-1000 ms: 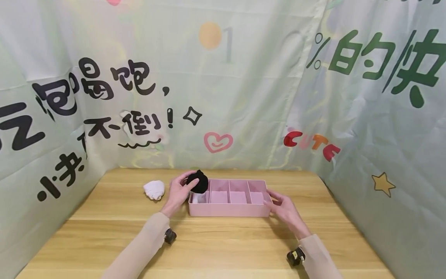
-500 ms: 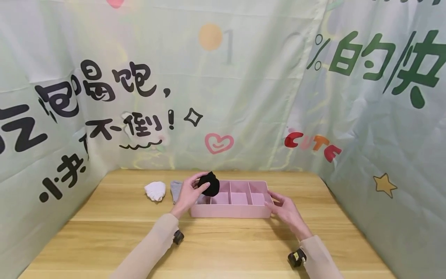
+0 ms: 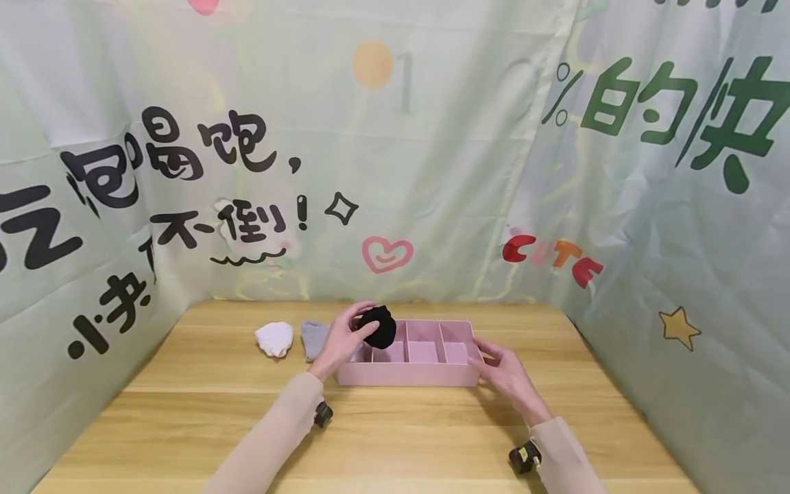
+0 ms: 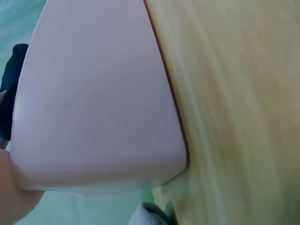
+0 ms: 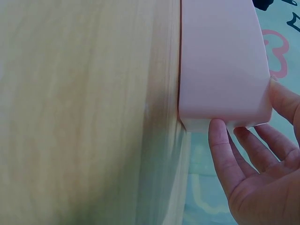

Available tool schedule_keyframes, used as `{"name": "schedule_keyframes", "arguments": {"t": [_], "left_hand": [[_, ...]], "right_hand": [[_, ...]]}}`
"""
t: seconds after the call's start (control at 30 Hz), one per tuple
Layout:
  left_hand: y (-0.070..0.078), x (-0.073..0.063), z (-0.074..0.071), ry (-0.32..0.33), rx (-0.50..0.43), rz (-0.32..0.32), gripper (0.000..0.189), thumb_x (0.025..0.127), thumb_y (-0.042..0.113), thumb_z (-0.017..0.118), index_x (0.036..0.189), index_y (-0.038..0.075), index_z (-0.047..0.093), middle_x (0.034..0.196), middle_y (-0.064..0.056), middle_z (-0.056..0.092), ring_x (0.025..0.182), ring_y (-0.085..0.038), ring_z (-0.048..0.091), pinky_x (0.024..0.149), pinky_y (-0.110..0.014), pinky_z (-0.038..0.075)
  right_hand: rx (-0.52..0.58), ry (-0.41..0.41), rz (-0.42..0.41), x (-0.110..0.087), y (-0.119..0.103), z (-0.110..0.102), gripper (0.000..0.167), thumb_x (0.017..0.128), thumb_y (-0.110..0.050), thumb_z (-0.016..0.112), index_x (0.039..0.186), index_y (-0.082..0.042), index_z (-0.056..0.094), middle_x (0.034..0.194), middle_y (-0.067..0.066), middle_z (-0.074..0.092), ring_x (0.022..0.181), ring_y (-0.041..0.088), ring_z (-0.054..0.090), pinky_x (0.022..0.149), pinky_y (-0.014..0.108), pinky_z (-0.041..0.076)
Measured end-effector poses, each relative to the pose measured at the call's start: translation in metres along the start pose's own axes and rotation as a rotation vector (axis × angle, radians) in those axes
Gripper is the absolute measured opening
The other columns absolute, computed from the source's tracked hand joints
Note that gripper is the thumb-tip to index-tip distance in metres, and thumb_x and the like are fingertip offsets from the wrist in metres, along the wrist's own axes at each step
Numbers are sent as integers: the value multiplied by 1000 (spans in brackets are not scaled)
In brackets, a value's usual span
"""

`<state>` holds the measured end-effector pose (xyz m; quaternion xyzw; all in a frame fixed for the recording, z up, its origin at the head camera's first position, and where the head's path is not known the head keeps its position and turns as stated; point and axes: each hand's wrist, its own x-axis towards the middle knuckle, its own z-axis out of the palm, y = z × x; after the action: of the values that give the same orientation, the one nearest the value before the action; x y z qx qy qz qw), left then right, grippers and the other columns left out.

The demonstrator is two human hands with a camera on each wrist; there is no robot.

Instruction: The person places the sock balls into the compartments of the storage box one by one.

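Observation:
My left hand pinches a black balled-up sock between thumb and fingers, above the left part of a pink divided box. Dark fabric shows past the box wall in the left wrist view. My right hand holds the box's right end, thumb at the rim and fingers against the end wall, as the right wrist view also shows. Something pale lies in the leftmost compartment, mostly hidden by my left hand. The two right-hand compartments look bare inside.
Left of the box, a white balled-up sock and a grey sock lie on the wooden table. A printed fabric curtain encloses the table at the back and both sides.
My left hand has carried the black sock rightward, from over the leftmost compartment to near the second one. The grey sock behind that hand has come into view. My right hand stays at the box.

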<state>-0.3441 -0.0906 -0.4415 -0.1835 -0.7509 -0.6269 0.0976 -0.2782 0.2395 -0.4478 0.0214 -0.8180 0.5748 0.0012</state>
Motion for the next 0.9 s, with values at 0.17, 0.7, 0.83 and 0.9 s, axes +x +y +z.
{"name": "schedule_keyframes", "arguments": {"t": [0.17,0.7,0.83,0.9], "left_hand": [[-3,0,2,-22,-9,-37,37,90,15,72,126,13,65,126,-14,63,100,-29,68,72,-32,58],[-4,0,5,-34,89,-60,39,89,18,73,127,15,64,124,-10,66,107,-28,65,89,-40,56],[-3,-1,6,-28,126,-50,43,88,19,74,128,9,62,123,-11,66,107,-29,66,93,-42,54],[-3,-2,5,-25,151,-48,43,88,21,74,128,9,63,123,-11,67,107,-28,66,94,-43,53]], "right_hand": [[-14,5,12,0,3,0,58,95,-17,66,146,-1,43,142,30,47,125,40,55,89,37,56],[27,0,25,2,3,-3,58,95,-15,65,146,-1,43,147,29,42,124,38,55,85,34,57],[45,-5,23,0,1,-2,58,95,-15,65,147,-1,42,145,30,44,125,38,55,86,35,57],[41,-6,22,0,0,-1,59,95,-15,65,147,-1,42,144,30,45,126,39,54,87,36,57]]}}
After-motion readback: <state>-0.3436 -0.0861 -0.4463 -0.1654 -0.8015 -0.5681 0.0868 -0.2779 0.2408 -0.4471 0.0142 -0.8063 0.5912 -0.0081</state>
